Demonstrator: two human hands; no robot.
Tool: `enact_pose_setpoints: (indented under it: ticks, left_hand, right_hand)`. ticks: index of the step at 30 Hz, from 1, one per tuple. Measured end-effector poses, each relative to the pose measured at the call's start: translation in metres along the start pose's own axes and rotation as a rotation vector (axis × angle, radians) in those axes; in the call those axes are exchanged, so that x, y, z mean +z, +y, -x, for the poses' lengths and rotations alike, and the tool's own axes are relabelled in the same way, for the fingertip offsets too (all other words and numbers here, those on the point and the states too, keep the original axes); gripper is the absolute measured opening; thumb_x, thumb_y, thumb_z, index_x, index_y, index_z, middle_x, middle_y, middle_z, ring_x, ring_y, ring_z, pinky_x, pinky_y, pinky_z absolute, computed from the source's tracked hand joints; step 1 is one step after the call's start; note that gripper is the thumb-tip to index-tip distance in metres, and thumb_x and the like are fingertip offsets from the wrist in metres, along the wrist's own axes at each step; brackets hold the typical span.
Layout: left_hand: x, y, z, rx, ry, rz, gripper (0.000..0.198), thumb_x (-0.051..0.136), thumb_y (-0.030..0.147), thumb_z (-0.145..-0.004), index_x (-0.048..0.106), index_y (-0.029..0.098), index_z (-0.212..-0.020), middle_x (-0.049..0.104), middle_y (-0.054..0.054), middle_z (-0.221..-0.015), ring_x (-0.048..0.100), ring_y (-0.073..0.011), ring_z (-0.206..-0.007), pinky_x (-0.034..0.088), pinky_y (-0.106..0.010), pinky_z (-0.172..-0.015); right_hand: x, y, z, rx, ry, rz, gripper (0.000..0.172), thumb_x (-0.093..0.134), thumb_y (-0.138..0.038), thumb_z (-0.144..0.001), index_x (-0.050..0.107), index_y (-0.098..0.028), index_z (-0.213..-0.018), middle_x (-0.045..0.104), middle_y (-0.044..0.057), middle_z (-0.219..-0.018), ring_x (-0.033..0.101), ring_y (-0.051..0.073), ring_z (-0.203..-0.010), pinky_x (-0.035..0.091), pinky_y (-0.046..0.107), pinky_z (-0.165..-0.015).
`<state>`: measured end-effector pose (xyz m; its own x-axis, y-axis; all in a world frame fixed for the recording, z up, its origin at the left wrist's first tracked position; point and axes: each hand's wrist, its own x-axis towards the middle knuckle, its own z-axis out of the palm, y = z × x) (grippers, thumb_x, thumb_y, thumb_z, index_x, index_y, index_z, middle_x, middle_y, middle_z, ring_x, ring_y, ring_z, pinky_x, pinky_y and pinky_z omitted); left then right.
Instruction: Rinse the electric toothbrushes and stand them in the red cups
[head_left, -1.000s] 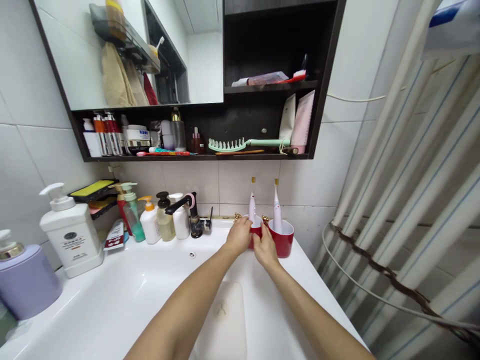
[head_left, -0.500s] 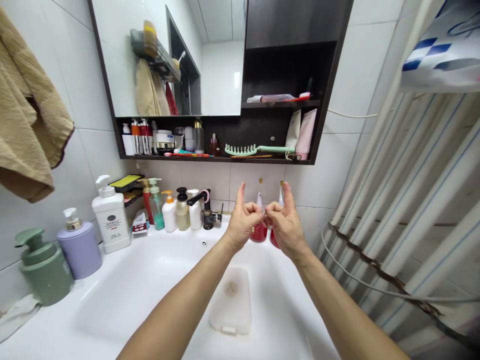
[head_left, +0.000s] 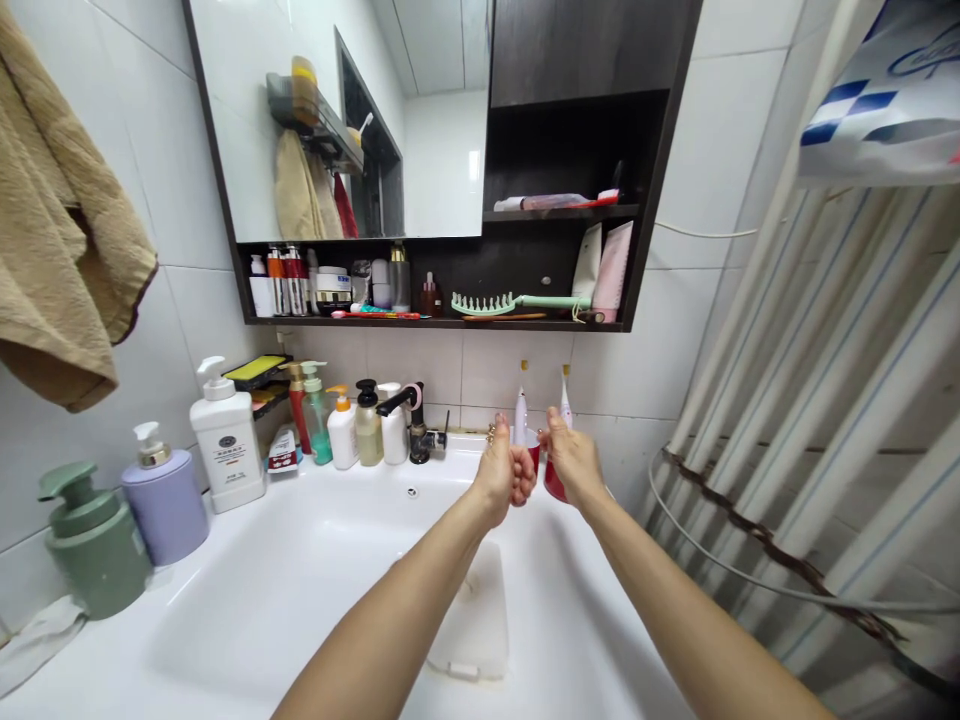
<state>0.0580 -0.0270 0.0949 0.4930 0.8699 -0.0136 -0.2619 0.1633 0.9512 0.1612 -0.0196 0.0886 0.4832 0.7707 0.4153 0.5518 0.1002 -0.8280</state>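
My left hand (head_left: 504,474) is a closed fist with the thumb up, and nothing shows in it. My right hand (head_left: 576,463) is curled the same way, a short gap to its right. Both hover over the back right of the white sink (head_left: 300,570). Just behind them stand two red cups (head_left: 553,487), each with a white and pink electric toothbrush (head_left: 520,414) upright in it. The right fist overlaps the right cup; I cannot tell if it touches it.
A black faucet (head_left: 411,412) and several pump bottles (head_left: 225,440) line the sink's back and left rim. A white pad (head_left: 474,615) lies in the basin. A dark shelf (head_left: 450,321) of toiletries hangs above. A tan towel (head_left: 60,230) hangs left, a striped curtain (head_left: 825,400) right.
Both hands left the cups, rose together as touching thumbs-up fists, and have now dropped back down in front of the cups and parted slightly. The view pulled back.
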Motion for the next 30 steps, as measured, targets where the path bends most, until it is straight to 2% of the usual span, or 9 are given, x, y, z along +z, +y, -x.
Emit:
enact_pose_setpoints:
  ticks: [4,6,9,13,17,20,22,24,30]
  left_hand:
    - [-0.015,-0.033,-0.006,-0.110,0.078,-0.088,0.057,0.017,0.066,-0.056,0.034,0.015,-0.037,0.032,0.003,-0.026,0.024,-0.0036,-0.023,0.011,-0.018,-0.032]
    - [-0.023,-0.046,-0.007,-0.148,0.110,-0.114,0.056,0.019,0.066,-0.056,0.035,0.015,-0.038,0.035,0.003,-0.028,0.025,-0.0035,-0.024,0.013,-0.018,-0.033]
    - [-0.032,-0.058,-0.007,-0.158,0.139,-0.133,0.055,0.022,0.065,-0.055,0.038,0.014,-0.042,0.038,0.003,-0.031,0.029,-0.0040,-0.026,0.017,-0.018,-0.034]
    - [-0.039,-0.063,-0.009,-0.076,0.175,-0.162,0.048,0.031,0.059,-0.057,0.044,0.013,-0.052,0.044,0.002,-0.042,0.038,-0.0058,-0.034,0.025,-0.019,-0.038]
    - [-0.039,-0.066,-0.010,0.101,0.247,-0.295,0.032,0.043,0.046,-0.059,0.049,0.014,-0.058,0.050,0.000,-0.054,0.045,-0.0083,-0.047,0.031,-0.020,-0.045]
    - [-0.036,-0.068,-0.013,0.285,0.271,-0.386,0.021,0.051,0.035,-0.057,0.052,0.015,-0.065,0.053,-0.001,-0.061,0.048,-0.0101,-0.058,0.034,-0.021,-0.054]
    - [-0.036,-0.069,-0.016,0.384,0.290,-0.411,0.025,0.056,0.031,-0.053,0.052,0.017,-0.073,0.054,-0.001,-0.067,0.048,-0.0112,-0.063,0.034,-0.021,-0.059]
    - [-0.042,-0.070,-0.020,0.389,0.326,-0.476,0.032,0.059,0.029,-0.049,0.051,0.017,-0.078,0.054,-0.001,-0.067,0.048,-0.0118,-0.062,0.034,-0.022,-0.058]
    - [-0.075,-0.072,-0.021,0.265,0.474,-0.486,0.014,0.050,0.024,-0.058,0.051,0.015,-0.068,0.052,0.001,-0.057,0.046,-0.0101,-0.051,0.035,-0.021,-0.049]
  right_hand:
    - [-0.003,0.050,-0.030,0.066,0.106,0.215,0.026,0.046,-0.040,-0.056,0.051,-0.015,-0.059,0.049,0.010,-0.076,0.044,0.024,-0.080,0.032,0.033,-0.063]
    - [-0.005,0.072,-0.035,0.086,0.081,0.290,0.019,0.052,-0.033,-0.051,0.052,-0.015,-0.058,0.048,0.009,-0.075,0.044,0.025,-0.079,0.032,0.033,-0.062]
    - [-0.010,0.090,-0.030,0.060,0.006,0.373,0.012,0.051,-0.028,-0.053,0.050,-0.016,-0.051,0.045,0.004,-0.062,0.046,0.021,-0.070,0.033,0.030,-0.060]
    - [-0.021,0.087,-0.002,-0.018,-0.056,0.443,0.016,0.046,-0.031,-0.059,0.050,-0.017,-0.054,0.043,0.004,-0.065,0.046,0.019,-0.068,0.033,0.030,-0.060]
    - [-0.028,0.071,0.040,-0.112,-0.142,0.451,0.014,0.047,-0.029,-0.060,0.052,-0.016,-0.058,0.043,0.005,-0.077,0.045,0.019,-0.076,0.034,0.030,-0.067]
    - [-0.018,0.060,0.070,-0.171,-0.229,0.416,0.011,0.050,-0.026,-0.060,0.055,-0.017,-0.062,0.043,0.005,-0.086,0.043,0.017,-0.082,0.033,0.028,-0.072]
    - [-0.003,0.054,0.086,-0.193,-0.282,0.384,0.012,0.052,-0.025,-0.059,0.056,-0.018,-0.069,0.043,0.005,-0.091,0.043,0.016,-0.085,0.033,0.026,-0.074]
    - [0.014,0.052,0.097,-0.196,-0.328,0.363,0.013,0.053,-0.024,-0.058,0.056,-0.018,-0.069,0.044,0.004,-0.092,0.044,0.015,-0.082,0.035,0.024,-0.071]
    - [0.048,0.057,0.112,-0.180,-0.400,0.340,0.022,0.053,-0.033,-0.057,0.057,-0.017,-0.072,0.043,0.006,-0.091,0.045,0.018,-0.079,0.037,0.028,-0.068]
